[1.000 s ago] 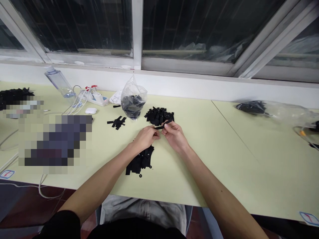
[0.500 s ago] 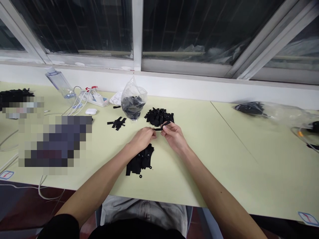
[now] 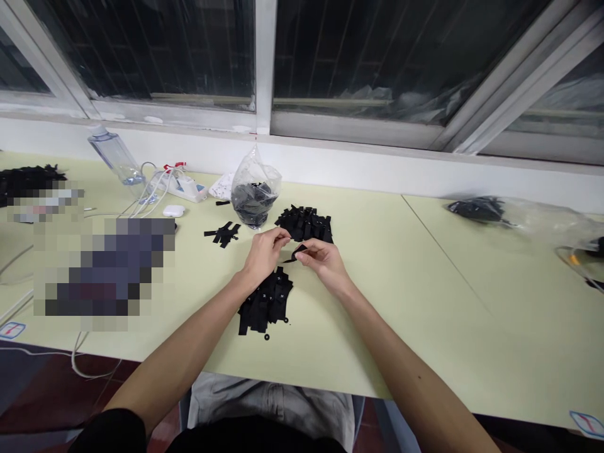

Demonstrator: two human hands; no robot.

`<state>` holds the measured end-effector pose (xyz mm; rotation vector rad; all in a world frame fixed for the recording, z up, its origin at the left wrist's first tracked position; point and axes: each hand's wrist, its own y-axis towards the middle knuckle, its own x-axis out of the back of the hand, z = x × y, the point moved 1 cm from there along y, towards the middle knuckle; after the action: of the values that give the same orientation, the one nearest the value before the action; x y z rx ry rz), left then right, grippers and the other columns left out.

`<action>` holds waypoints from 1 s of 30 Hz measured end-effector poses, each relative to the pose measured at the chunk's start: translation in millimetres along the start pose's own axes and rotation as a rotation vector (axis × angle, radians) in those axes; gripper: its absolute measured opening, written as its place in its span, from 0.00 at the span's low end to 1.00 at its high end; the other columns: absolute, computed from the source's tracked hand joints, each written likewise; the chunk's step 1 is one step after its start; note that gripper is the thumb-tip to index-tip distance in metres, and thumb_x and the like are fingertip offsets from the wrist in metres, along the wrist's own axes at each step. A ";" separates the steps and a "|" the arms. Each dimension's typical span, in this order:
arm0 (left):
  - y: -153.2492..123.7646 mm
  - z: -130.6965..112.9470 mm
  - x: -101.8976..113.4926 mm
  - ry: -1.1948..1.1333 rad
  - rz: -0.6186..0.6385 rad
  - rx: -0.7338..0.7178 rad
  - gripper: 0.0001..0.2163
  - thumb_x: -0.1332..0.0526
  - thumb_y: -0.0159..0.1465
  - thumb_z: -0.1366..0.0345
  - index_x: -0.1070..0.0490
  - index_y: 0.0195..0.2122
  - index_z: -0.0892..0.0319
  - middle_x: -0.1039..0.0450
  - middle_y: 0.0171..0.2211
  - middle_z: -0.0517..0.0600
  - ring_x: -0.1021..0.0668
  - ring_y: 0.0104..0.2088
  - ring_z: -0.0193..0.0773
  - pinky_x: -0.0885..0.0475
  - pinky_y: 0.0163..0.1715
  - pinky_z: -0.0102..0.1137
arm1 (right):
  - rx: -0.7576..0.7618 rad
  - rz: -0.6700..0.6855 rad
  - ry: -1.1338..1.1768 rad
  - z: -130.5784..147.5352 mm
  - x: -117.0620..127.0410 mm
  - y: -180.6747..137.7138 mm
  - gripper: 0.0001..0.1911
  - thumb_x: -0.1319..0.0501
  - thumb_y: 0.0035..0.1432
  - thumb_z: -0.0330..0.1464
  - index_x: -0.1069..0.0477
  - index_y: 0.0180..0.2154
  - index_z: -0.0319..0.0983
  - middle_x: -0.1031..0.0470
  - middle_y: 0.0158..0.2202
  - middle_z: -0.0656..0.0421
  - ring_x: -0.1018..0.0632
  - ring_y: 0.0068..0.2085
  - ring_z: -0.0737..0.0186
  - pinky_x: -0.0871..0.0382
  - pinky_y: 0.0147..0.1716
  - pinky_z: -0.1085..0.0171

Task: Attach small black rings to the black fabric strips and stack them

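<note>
A short black fabric strip [image 3: 295, 253] is pinched between the thumb and fingers of my right hand [image 3: 326, 262], its loose end pointing left. My left hand [image 3: 264, 253] is just left of the strip, fingertips pressed together; whatever is between them is too small to make out. Beneath my hands lies a fanned stack of black strips with small white letters [image 3: 267, 302], two little black rings [image 3: 267, 337] near its lower edge. Beyond my fingers sits a heap of black strips [image 3: 306, 221].
Left of the heap stands a clear bag of black pieces [image 3: 255, 198], with a few loose strips [image 3: 223, 234] beside it. A water bottle [image 3: 116, 157], power strip [image 3: 182, 185] and white earphone case [image 3: 174, 211] are farther left. Another plastic bag [image 3: 533, 214] lies right.
My left hand has come off the strip's left end, lifting slightly up and left. My right hand has lowered a little with the strip, which now bends downward.
</note>
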<state>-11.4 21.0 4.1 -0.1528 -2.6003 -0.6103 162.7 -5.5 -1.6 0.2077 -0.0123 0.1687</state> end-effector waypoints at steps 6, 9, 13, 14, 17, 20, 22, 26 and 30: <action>-4.5 -4.1 -15.5 -0.286 0.083 0.005 0.07 0.42 0.66 0.66 0.26 0.40 0.60 0.22 0.39 0.52 0.21 0.40 0.38 0.28 0.41 0.31 | 0.123 -0.171 -0.324 8.0 2.0 -1.8 0.09 0.34 0.55 0.38 0.24 0.34 0.39 0.24 0.31 0.58 0.27 0.31 0.62 0.34 0.32 0.62; -4.3 -2.9 -16.0 -0.333 0.078 0.007 0.08 0.42 0.66 0.65 0.25 0.40 0.60 0.22 0.39 0.53 0.22 0.40 0.38 0.27 0.43 0.32 | 0.179 -0.199 -0.414 12.7 -0.6 -4.2 0.07 0.36 0.57 0.36 0.24 0.33 0.39 0.23 0.32 0.58 0.28 0.30 0.63 0.34 0.32 0.63; -4.0 -3.5 -14.8 -0.368 0.051 0.007 0.08 0.41 0.66 0.62 0.25 0.40 0.60 0.23 0.38 0.52 0.22 0.38 0.37 0.27 0.42 0.32 | 0.213 -0.248 -0.461 15.3 -5.1 -7.0 0.06 0.38 0.59 0.34 0.24 0.34 0.40 0.23 0.32 0.58 0.29 0.30 0.63 0.34 0.32 0.63; -4.2 -4.0 -14.8 -0.376 0.049 0.006 0.08 0.41 0.66 0.62 0.25 0.40 0.60 0.23 0.38 0.52 0.22 0.38 0.37 0.27 0.41 0.32 | 0.213 -0.267 -0.465 15.5 -5.8 -7.5 0.06 0.38 0.59 0.34 0.24 0.34 0.40 0.23 0.32 0.59 0.29 0.29 0.63 0.34 0.32 0.63; -4.7 -5.0 -14.7 -0.397 0.052 0.000 0.09 0.40 0.66 0.61 0.25 0.40 0.60 0.23 0.38 0.52 0.22 0.38 0.37 0.27 0.41 0.32 | 0.216 -0.317 -0.471 15.3 -6.8 -8.4 0.06 0.38 0.59 0.35 0.24 0.34 0.40 0.23 0.31 0.59 0.29 0.29 0.63 0.34 0.31 0.63; -5.0 -4.9 -14.6 -0.406 0.055 0.000 0.09 0.40 0.66 0.61 0.25 0.40 0.60 0.23 0.38 0.52 0.22 0.39 0.38 0.27 0.43 0.32 | 0.232 -0.340 -0.490 14.3 -7.7 -9.2 0.07 0.38 0.60 0.35 0.25 0.34 0.40 0.23 0.31 0.59 0.28 0.29 0.63 0.33 0.30 0.63; -5.0 -4.8 -14.6 -0.410 0.055 0.001 0.09 0.40 0.66 0.61 0.25 0.40 0.60 0.23 0.38 0.52 0.22 0.39 0.38 0.27 0.43 0.33 | 0.245 -0.344 -0.512 13.4 -8.4 -9.9 0.07 0.39 0.60 0.35 0.25 0.34 0.40 0.23 0.32 0.58 0.28 0.29 0.63 0.33 0.30 0.63; -5.4 -5.6 -14.9 -0.409 0.048 0.005 0.09 0.40 0.65 0.60 0.25 0.40 0.60 0.22 0.37 0.52 0.21 0.38 0.39 0.26 0.42 0.33 | 0.288 -0.378 -0.550 12.9 -8.8 -11.7 0.07 0.40 0.61 0.34 0.24 0.35 0.40 0.22 0.34 0.58 0.27 0.29 0.63 0.33 0.30 0.62; -5.8 -6.2 -15.1 -0.407 0.054 0.013 0.09 0.40 0.65 0.61 0.24 0.39 0.59 0.22 0.38 0.52 0.21 0.40 0.40 0.26 0.44 0.34 | 0.306 -0.399 -0.585 14.3 -8.3 -12.0 0.07 0.40 0.61 0.34 0.24 0.35 0.40 0.21 0.35 0.57 0.27 0.28 0.63 0.33 0.29 0.62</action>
<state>3.4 13.1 -0.3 -0.3764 -2.9770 -0.5933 156.7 -21.4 9.7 0.5536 -0.5263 -0.2950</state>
